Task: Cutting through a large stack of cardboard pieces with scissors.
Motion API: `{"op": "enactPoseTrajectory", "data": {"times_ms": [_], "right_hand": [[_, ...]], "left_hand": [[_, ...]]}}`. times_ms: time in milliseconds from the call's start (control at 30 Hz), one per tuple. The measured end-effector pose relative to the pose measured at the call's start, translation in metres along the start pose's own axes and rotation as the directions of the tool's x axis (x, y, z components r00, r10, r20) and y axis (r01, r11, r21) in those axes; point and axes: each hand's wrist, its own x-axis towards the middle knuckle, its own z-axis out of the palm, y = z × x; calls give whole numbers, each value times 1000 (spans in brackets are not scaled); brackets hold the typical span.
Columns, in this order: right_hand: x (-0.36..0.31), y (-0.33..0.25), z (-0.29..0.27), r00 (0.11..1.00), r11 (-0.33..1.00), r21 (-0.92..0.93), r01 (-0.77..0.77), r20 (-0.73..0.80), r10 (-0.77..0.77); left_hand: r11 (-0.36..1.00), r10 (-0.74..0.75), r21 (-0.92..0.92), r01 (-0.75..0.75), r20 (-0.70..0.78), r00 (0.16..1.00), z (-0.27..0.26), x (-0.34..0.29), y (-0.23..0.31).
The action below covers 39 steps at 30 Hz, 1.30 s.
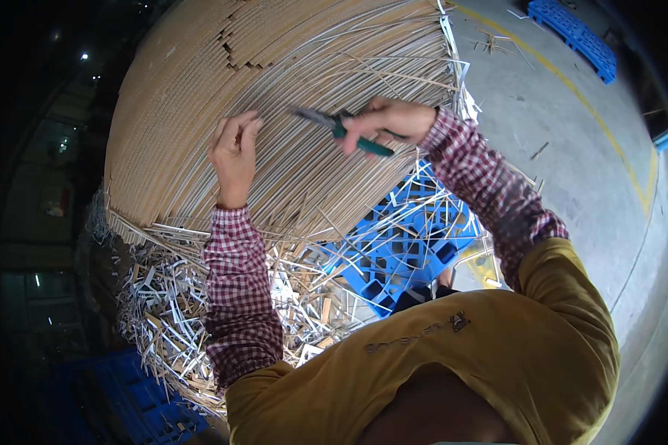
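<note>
My right hand (393,121) is wrapped round the green handles of a pair of hand shears (321,119), whose dark blades point left and look slightly blurred. Left of the blade tips, my left hand (234,156) is raised with thumb and fingers curled together in a pinch. Whatever lies between those fingertips, if anything, is too small to make out. Both hands are over a large stack of brown cardboard sheets (178,111), its edges showing as many close curved lines. Loose thin cardboard strips (393,74) lie across the stack's right part.
A blue plastic pallet (441,248) strewn with strips shows at the stack's near right. Below my left forearm is a heap of cut strips and scraps (174,319). Another blue pallet (575,37) stands far right, beyond a yellow floor line (571,85). More blue plastic (126,393) lies lower left.
</note>
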Motion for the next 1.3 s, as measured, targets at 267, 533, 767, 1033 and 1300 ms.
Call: {"op": "enactPoseTrajectory", "data": {"times_ms": [267, 533, 767, 1033, 1300], "right_hand": [[46, -28, -8, 939, 985, -160, -63, -345, 4], [54, -30, -11, 908, 974, -185, -128, -416, 40], [60, -12, 4, 846, 955, -285, -87, -528, -81], [41, -35, 7, 874, 920, -378, -106, -476, -95], [58, -22, -6, 894, 917, -373, -144, -446, -40]], "left_hand": [[835, 219, 544, -78, -199, 955, -11, 42, -20], [792, 234, 603, -99, -149, 961, -9, 39, -40], [804, 254, 584, -110, -170, 952, -4, 38, -36], [764, 266, 639, -89, -187, 946, -3, 38, -39], [776, 266, 628, -64, -233, 935, 2, 40, -47]]}}
